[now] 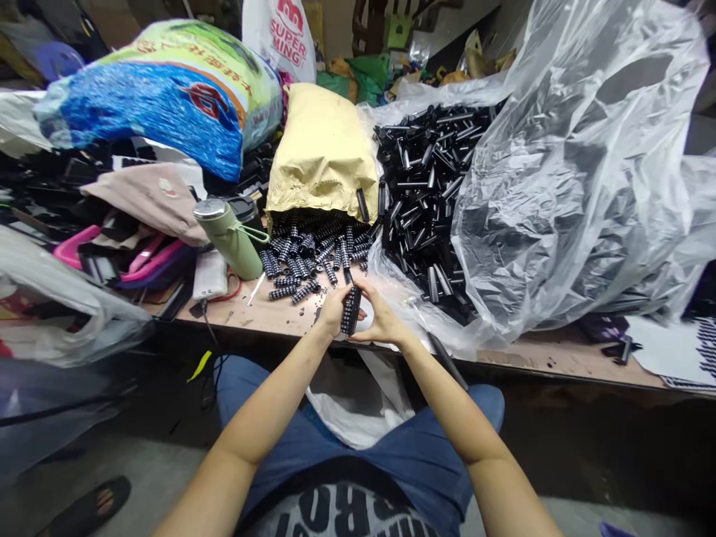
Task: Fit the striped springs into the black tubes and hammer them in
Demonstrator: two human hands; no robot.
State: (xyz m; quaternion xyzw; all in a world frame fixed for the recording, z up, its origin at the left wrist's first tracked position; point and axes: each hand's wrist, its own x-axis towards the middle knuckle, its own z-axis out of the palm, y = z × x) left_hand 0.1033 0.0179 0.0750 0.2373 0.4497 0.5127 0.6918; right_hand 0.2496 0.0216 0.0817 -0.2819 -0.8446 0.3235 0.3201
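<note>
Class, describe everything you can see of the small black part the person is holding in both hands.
The black part is a short, elongated piece, dark and apparently plastic, with rows of pale dots along its side like the studded pieces spilled on the table. It stands roughly upright, slightly tilted, just above the wooden table edge. The left hand grips it from one side and the right hand from the other, fingers closed around it. Its lower end is hidden by the hands.

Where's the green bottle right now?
In the head view, the green bottle lies tilted on the table's left side, left of the studded black pieces and yellow sack.
</note>
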